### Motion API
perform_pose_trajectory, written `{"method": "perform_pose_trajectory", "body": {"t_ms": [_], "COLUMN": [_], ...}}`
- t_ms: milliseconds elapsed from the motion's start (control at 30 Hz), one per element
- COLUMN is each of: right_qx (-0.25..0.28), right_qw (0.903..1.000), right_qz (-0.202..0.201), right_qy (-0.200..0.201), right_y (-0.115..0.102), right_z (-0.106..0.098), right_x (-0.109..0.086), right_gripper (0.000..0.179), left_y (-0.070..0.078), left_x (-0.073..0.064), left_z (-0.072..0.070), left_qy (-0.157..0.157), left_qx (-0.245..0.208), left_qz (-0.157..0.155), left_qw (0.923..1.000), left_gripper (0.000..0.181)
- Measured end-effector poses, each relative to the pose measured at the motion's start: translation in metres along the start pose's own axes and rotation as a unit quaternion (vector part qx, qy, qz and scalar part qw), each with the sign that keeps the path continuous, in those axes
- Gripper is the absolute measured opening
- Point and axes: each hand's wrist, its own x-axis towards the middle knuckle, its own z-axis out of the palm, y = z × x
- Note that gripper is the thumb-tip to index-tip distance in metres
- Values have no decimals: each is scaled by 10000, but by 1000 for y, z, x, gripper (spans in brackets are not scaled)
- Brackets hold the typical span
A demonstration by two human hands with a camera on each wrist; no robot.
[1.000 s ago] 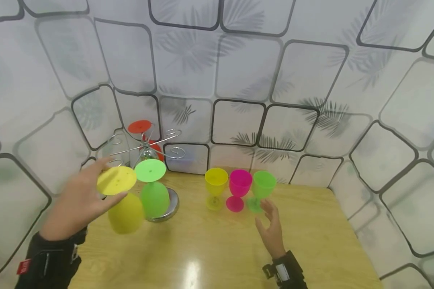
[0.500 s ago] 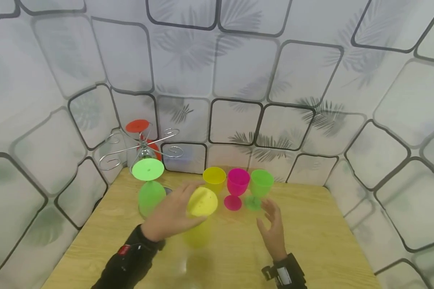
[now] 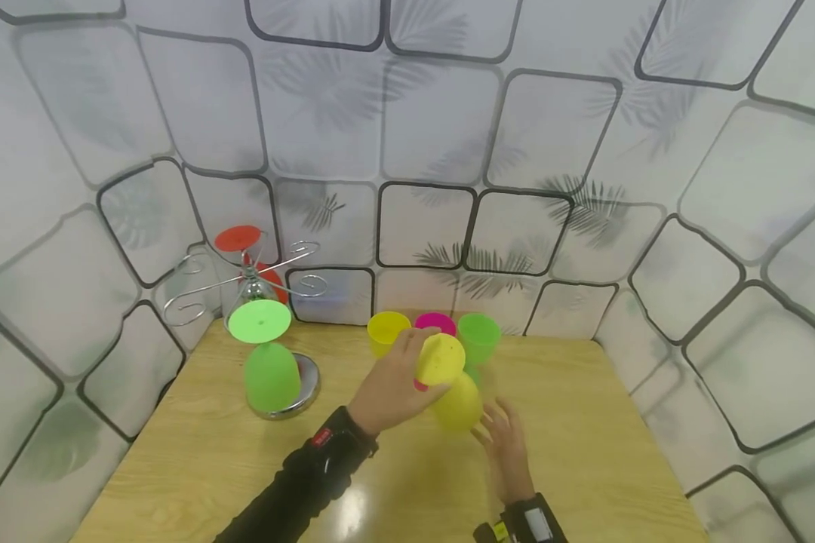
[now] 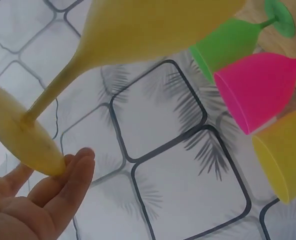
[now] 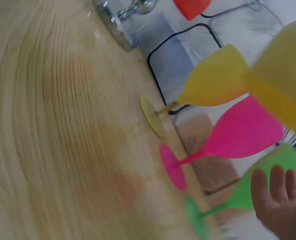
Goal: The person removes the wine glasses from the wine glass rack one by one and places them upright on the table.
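Observation:
My left hand (image 3: 390,388) pinches the base of a yellow goblet (image 3: 460,411), which hangs upside down and tilted above the table. In the left wrist view, thumb and fingers (image 4: 80,172) hold the edge of its round foot. My right hand (image 3: 508,449) is raised beside the bowl, fingers loosely extended; the right wrist view shows a gap between its fingers (image 5: 278,185) and the held goblet (image 5: 288,75). Behind stand three upright goblets in a row: yellow (image 5: 215,77), pink (image 5: 245,130) and green (image 5: 248,185). The left hand and held goblet partly cover them in the head view.
On the left of the wooden table (image 3: 210,452) stands a chrome rack (image 3: 253,283) with curled wire arms. A green goblet (image 3: 272,377) and red goblets (image 3: 238,238) hang upside down from it. Patterned walls (image 3: 435,128) close off the back and sides.
My left hand has carried the yellow goblet off the rack's side, rightward across the table towards my right hand. The right hand has shifted slightly lower, and the head view has turned a little.

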Motion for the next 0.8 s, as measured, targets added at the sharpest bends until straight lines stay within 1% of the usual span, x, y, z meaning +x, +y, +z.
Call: {"method": "perform_pose_trajectory", "body": {"t_ms": [33,67,100,133,167,200,233,267,333,367,400,433,467,500,533,567,667,700,733,800], "right_qx": [531,1000,1431,1814,2192,2561,2954,3375,4229,4529,4785,4949,5029,5066,5050,4980,4871,4763,4603,4155], "right_qw": [9982,9931,9851,9749,9625,9488,9342,9178,8806,8669,8549,8469,8423,8400,8411,8474,8555,8619,8704,8920], "right_qz": [167,298,406,455,489,506,497,497,394,332,255,161,66,-11,-59,-65,-141,-202,-291,-534], "right_qy": [-235,-534,-865,-1207,-1521,-1778,-1939,-2031,-2100,-2058,-1989,-1939,-1938,-1942,-1933,-1838,-1748,-1729,-1724,-1701], "right_y": [1,2,3,4,4,5,4,4,1,-1,-3,-5,-6,-6,-7,-7,-8,-10,-12,-19], "right_z": [0,1,2,3,5,7,9,12,17,19,21,22,23,23,23,23,20,17,14,5], "right_x": [0,0,0,1,2,3,5,8,14,17,19,21,21,22,21,21,20,20,20,22], "right_gripper": [50,52,55,59,63,67,71,75,80,79,75,71,67,63,59,55,48,46,44,42], "left_y": [1,1,2,2,2,1,1,0,-3,-4,-6,-8,-9,-11,-13,-14,-21,-23,-25,-31], "left_x": [0,0,-1,-2,-4,-7,-10,-13,-21,-26,-30,-35,-39,-43,-48,-52,-61,-64,-66,-70], "left_z": [0,0,1,2,4,7,11,15,23,27,31,35,38,40,43,44,49,51,53,56], "left_qy": [104,191,285,374,456,535,609,638,632,617,594,555,501,462,419,387,158,35,-77,-312], "left_qx": [-67,-181,-287,-386,-515,-624,-707,-782,-878,-912,-939,-972,-1023,-1052,-1076,-1130,-1181,-1200,-1203,-1078], "left_qz": [-33,-79,-138,-185,-218,-249,-242,-227,-227,-234,-242,-235,-270,-305,-313,-316,-325,-322,-304,-279], "left_qw": [9999,9996,9991,9984,9974,9963,9953,9946,9939,9936,9935,9934,9931,9929,9928,9923,9923,9922,9922,9933], "left_gripper": [72,73,75,77,80,83,85,87,89,90,89,89,89,88,88,88,88,88,88,88]}}
